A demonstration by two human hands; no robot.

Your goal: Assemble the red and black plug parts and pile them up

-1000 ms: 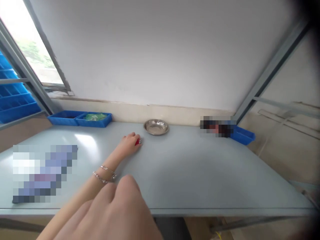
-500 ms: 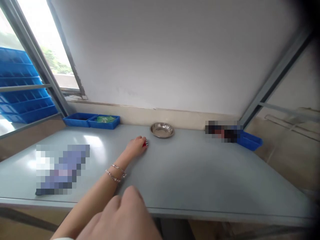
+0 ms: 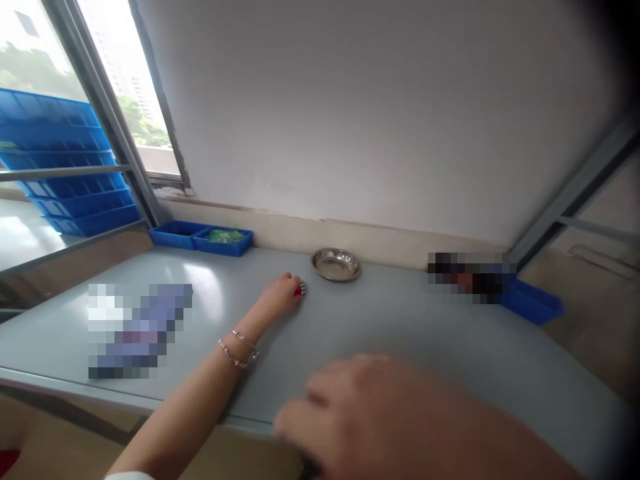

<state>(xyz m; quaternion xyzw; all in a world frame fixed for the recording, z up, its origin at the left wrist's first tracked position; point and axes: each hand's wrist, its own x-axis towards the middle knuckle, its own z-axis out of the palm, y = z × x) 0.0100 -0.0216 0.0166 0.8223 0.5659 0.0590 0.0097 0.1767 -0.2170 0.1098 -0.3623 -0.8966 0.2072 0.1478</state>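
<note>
Left hand (image 3: 281, 295): arm stretched forward and slightly inward from the lower left, back of the hand uppermost, fingers curled and closed around a small red object (image 3: 299, 291). Two bracelets (image 3: 239, 349) at the wrist; white sleeve edge at the bottom of the view. Right hand (image 3: 363, 410): large and blurred in the near foreground, above the table's front edge, fingers bent inward; cannot tell whether it grips anything.

Red object sits at the far end of the left hand, mostly covered by it, low over the grey table (image 3: 400, 320) and well ahead of the right hand. Visible part: red, with a row of short silvery prongs or stripes; too small to tell which.

Beyond it, slightly right and near, a shallow round metal dish (image 3: 336, 265), shiny, close to the wall. Back left corner: two blue bins (image 3: 223, 247) side by side, green material in one.
</note>
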